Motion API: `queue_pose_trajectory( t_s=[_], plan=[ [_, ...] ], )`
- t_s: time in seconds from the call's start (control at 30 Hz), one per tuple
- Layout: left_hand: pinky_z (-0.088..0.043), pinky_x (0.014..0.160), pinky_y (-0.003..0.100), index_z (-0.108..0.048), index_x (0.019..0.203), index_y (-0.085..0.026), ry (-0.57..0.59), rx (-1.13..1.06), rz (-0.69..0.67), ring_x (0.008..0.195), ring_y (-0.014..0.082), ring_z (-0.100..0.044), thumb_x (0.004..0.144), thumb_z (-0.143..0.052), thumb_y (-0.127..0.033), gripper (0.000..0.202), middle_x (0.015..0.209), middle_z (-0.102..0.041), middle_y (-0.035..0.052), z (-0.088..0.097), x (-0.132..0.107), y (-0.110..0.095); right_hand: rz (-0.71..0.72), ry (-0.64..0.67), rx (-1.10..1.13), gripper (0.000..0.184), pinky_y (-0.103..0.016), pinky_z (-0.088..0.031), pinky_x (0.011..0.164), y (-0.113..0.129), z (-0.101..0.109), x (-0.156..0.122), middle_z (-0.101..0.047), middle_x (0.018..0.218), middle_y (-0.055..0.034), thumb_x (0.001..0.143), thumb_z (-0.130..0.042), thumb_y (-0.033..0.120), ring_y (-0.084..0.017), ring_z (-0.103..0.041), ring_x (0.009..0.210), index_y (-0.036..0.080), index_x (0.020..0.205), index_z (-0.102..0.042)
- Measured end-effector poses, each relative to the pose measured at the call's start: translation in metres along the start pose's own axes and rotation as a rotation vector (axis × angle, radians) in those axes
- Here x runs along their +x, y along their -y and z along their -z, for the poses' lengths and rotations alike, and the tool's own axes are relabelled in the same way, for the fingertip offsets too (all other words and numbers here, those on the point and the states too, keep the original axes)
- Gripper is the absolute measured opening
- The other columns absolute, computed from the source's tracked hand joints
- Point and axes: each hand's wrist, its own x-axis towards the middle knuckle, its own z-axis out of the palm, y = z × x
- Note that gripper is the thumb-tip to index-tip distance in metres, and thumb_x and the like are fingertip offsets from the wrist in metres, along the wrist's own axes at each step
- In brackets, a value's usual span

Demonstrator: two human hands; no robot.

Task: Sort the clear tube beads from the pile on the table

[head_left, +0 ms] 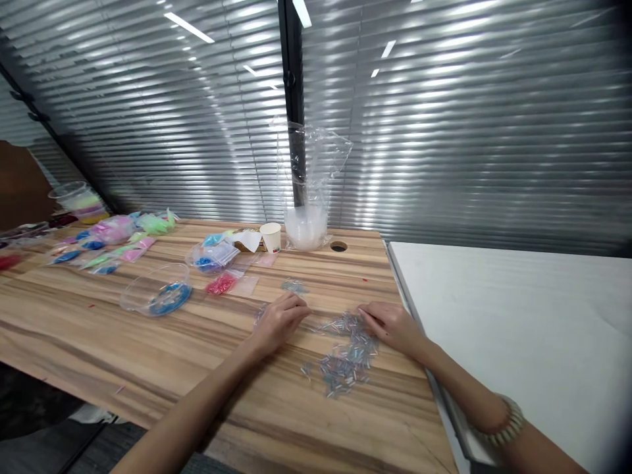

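Observation:
A loose pile of thin, clear-bluish tube beads (349, 359) lies spread on the wooden table. My right hand (388, 324) rests at the pile's upper right edge, fingertips pinched together among the beads; what they hold is too small to make out. Left of the pile, my left hand (282, 321) is held just over the wood with thumb and fingers pressed together, and whatever is in them cannot be seen. A smaller heap of similar beads (295, 286) sits just beyond my left hand. Some more beads (260, 313) show partly behind its wrist side.
Left of my hands stand a clear bowl with a blue ring of beads (170, 299) and a bag of red beads (222, 284). Behind are a paper cup (270, 237) and plastic-wrapped bowls (306, 227). Several colourful bags (114, 230) lie far left. A white table (513, 329) adjoins at right.

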Motion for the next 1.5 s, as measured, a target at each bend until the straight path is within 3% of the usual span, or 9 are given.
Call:
queue_pose_trajectory(
  t_s=[0.33, 0.57, 0.73, 0.87, 1.07, 1.17, 1.5],
  plan=[
    [-0.044, 0.07, 0.026, -0.061, 0.089, -0.015, 0.002, 0.015, -0.023, 0.077, 0.0138, -0.053, 0.09, -0.048, -0.01, 0.015, 0.082, -0.061, 0.0062, 0.006, -0.002, 0.011, 0.003, 0.025, 0.011, 0.028, -0.025, -0.049, 0.063, -0.003, 0.001, -0.003, -0.07, 0.075, -0.0071, 0.094, -0.038, 0.021, -0.016, -0.065, 0.067, 0.016, 0.085, -0.065],
    [-0.043, 0.066, 0.023, -0.063, 0.082, -0.016, 0.049, -0.023, -0.036, 0.075, 0.0131, -0.055, 0.091, -0.044, -0.01, 0.022, 0.078, -0.061, 0.0051, 0.013, 0.0, 0.014, -0.01, -0.069, -0.009, 0.026, -0.025, -0.048, 0.056, -0.008, 0.007, 0.0, -0.068, 0.068, -0.0054, 0.093, -0.04, 0.02, -0.015, -0.063, 0.06, 0.016, 0.082, -0.064],
    [-0.042, 0.063, 0.022, -0.062, 0.088, -0.017, 0.032, 0.027, -0.06, 0.071, 0.0125, -0.056, 0.093, -0.041, -0.011, 0.022, 0.079, -0.062, 0.0046, 0.014, 0.001, 0.013, -0.003, -0.154, -0.032, 0.019, -0.025, -0.051, 0.06, -0.013, 0.01, 0.0, -0.07, 0.078, -0.0055, 0.092, -0.044, 0.015, -0.015, -0.065, 0.068, 0.017, 0.092, -0.062],
    [-0.043, 0.069, 0.025, -0.062, 0.094, -0.017, 0.156, 0.048, -0.088, 0.078, 0.0151, -0.057, 0.096, -0.038, -0.02, 0.024, 0.085, -0.064, 0.0064, 0.016, 0.004, 0.002, 0.085, -0.123, -0.127, 0.021, -0.025, -0.049, 0.055, -0.011, 0.013, 0.001, -0.068, 0.071, -0.0051, 0.091, -0.042, 0.013, -0.014, -0.064, 0.062, 0.016, 0.098, -0.062],
    [-0.041, 0.075, 0.027, -0.062, 0.098, -0.016, 0.367, -0.043, -0.122, 0.083, 0.0167, -0.055, 0.098, -0.027, -0.03, 0.038, 0.085, -0.065, 0.0069, 0.023, 0.015, -0.031, 0.167, -0.113, -0.212, 0.021, -0.026, -0.045, 0.054, -0.001, 0.019, 0.007, -0.067, 0.069, -0.0057, 0.091, -0.045, 0.014, -0.015, -0.062, 0.06, 0.014, 0.1, -0.063],
    [-0.04, 0.078, 0.029, -0.061, 0.1, -0.016, 0.401, -0.048, -0.111, 0.086, 0.0179, -0.054, 0.098, -0.026, -0.03, 0.038, 0.088, -0.065, 0.0074, 0.023, 0.014, -0.037, 0.174, -0.097, -0.241, 0.019, -0.025, -0.044, 0.054, 0.002, 0.02, 0.008, -0.067, 0.068, -0.006, 0.091, -0.046, 0.015, -0.014, -0.062, 0.061, 0.013, 0.094, -0.065],
    [-0.042, 0.071, 0.026, -0.065, 0.097, -0.018, 0.328, -0.066, -0.062, 0.08, 0.0156, -0.057, 0.093, -0.04, -0.01, 0.027, 0.083, -0.065, 0.0053, 0.009, 0.001, -0.011, 0.079, -0.145, -0.211, 0.021, -0.025, -0.046, 0.058, -0.006, 0.018, 0.001, -0.068, 0.072, -0.0047, 0.092, -0.045, 0.017, -0.014, -0.062, 0.062, 0.015, 0.089, -0.066]
  ],
)
